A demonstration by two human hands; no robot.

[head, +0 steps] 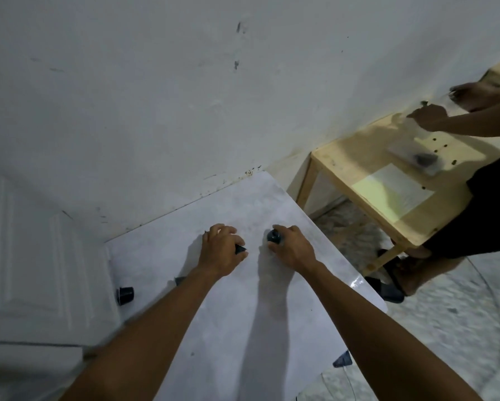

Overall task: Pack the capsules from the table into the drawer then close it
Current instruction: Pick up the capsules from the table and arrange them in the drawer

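On the white marbled table [243, 308], both my hands rest near the middle. My left hand [222, 250] is closed over a dark capsule [241, 249] whose tip pokes out at the thumb side. My right hand [292, 247] grips another dark capsule [273, 236] at its fingertips. A third dark capsule [125, 295] lies on its side at the table's left edge. A further capsule [180, 280] peeks out from under my left forearm. No drawer is in view.
A white wall stands right behind the table, a white panelled door [40, 256] to the left. To the right a light wooden table [387, 180] holds papers and a plastic bag, with another person's hands [434, 117] working there. A dark object [342, 359] sits by the table's near right corner.
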